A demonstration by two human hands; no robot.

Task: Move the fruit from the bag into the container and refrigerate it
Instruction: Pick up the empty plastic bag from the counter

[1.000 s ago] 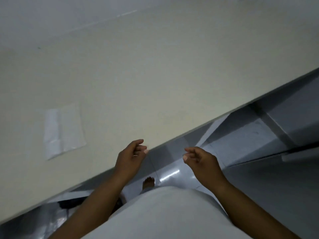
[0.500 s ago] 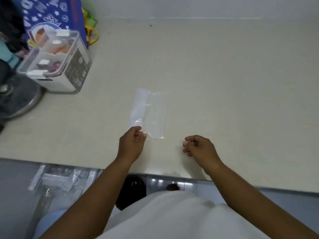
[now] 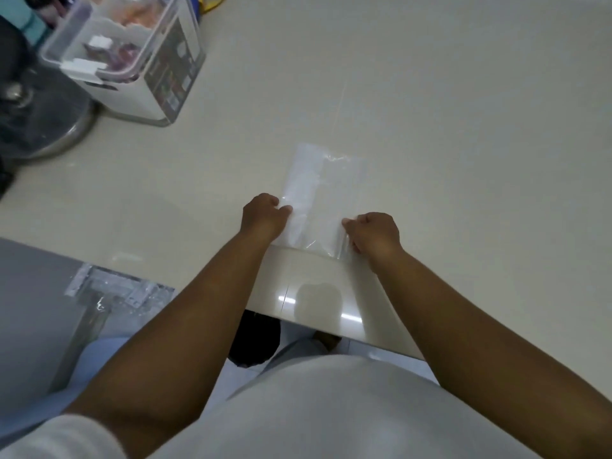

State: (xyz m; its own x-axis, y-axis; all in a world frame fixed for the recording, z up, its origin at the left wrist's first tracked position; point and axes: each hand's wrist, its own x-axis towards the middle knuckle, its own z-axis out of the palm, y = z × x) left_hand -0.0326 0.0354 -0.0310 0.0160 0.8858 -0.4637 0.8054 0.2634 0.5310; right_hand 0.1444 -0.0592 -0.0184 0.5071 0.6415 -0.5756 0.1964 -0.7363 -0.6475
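Observation:
A flat, clear plastic bag (image 3: 323, 190) lies on the cream counter (image 3: 447, 127), with its near end at the counter's front edge. My left hand (image 3: 263, 215) pinches the bag's near left corner. My right hand (image 3: 372, 231) pinches its near right corner. At the back left stands a clear lidded container (image 3: 132, 58) with white clips, and fruit pieces show through its lid. I cannot tell whether the bag holds anything.
A round metal lid or pan (image 3: 43, 124) sits at the far left beside the container. A yellow and blue bag edge (image 3: 212, 1) shows behind the container. Below the counter's edge are a grey surface (image 3: 33, 309) and floor.
The view swung from the counter's edge and floor onto the countertop. My left hand reached the bag first; now my right hand has moved in and both hands grip its near corners.

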